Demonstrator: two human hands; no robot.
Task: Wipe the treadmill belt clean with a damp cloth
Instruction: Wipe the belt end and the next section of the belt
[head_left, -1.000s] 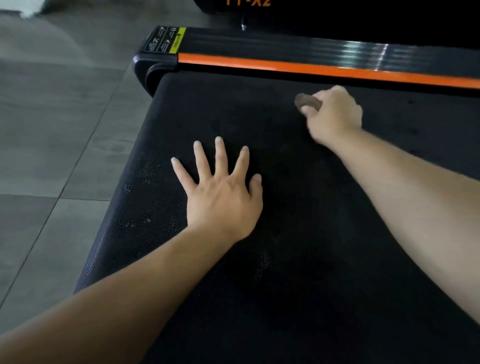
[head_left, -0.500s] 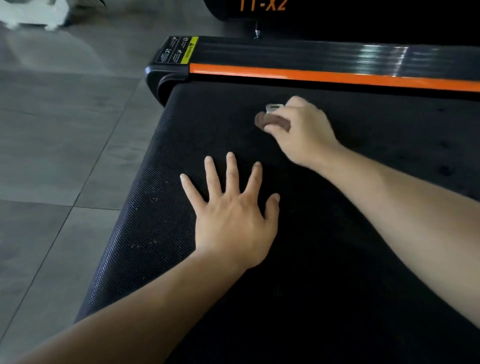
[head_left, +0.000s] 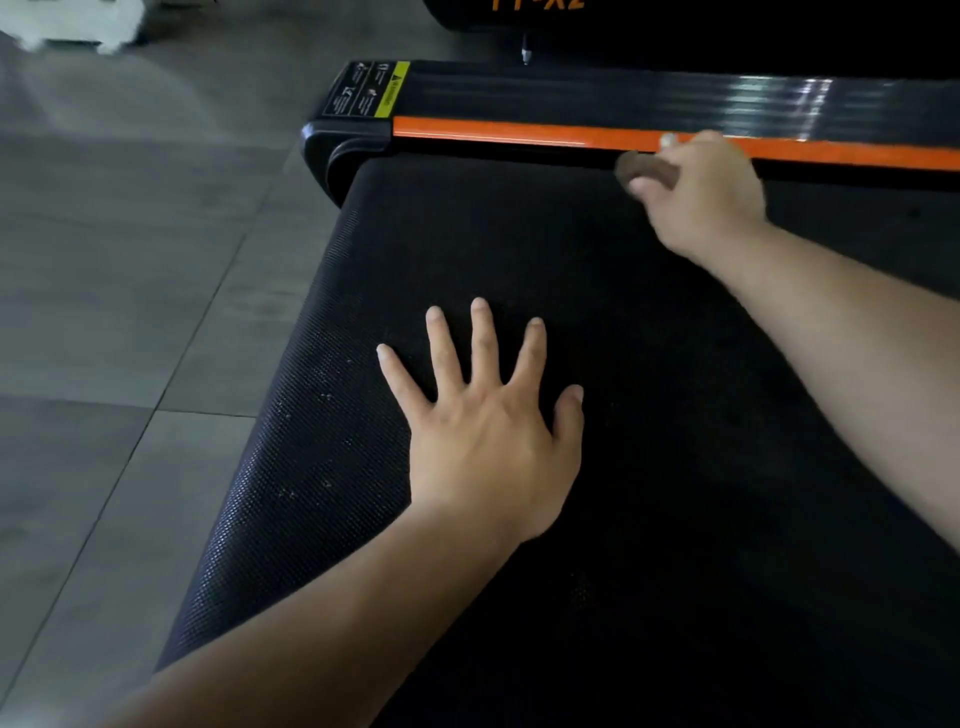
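The black textured treadmill belt (head_left: 675, 467) fills most of the view, with pale specks near its left edge. My left hand (head_left: 488, 431) lies flat on the belt with its fingers spread. My right hand (head_left: 701, 202) is at the far end of the belt, right by the orange strip (head_left: 493, 130). It grips a small brown bunched cloth (head_left: 641, 167) that sticks out to the left of the fist. Most of the cloth is hidden inside the hand.
Beyond the orange strip lies the glossy black side rail (head_left: 623, 96) with a yellow warning label (head_left: 395, 88). Grey floor tiles (head_left: 130, 286) run along the left of the belt. A white object (head_left: 78, 26) sits on the floor at top left.
My right hand has swept the cloth to the right and farther away, up against the orange strip. My left hand stays flat on the belt.
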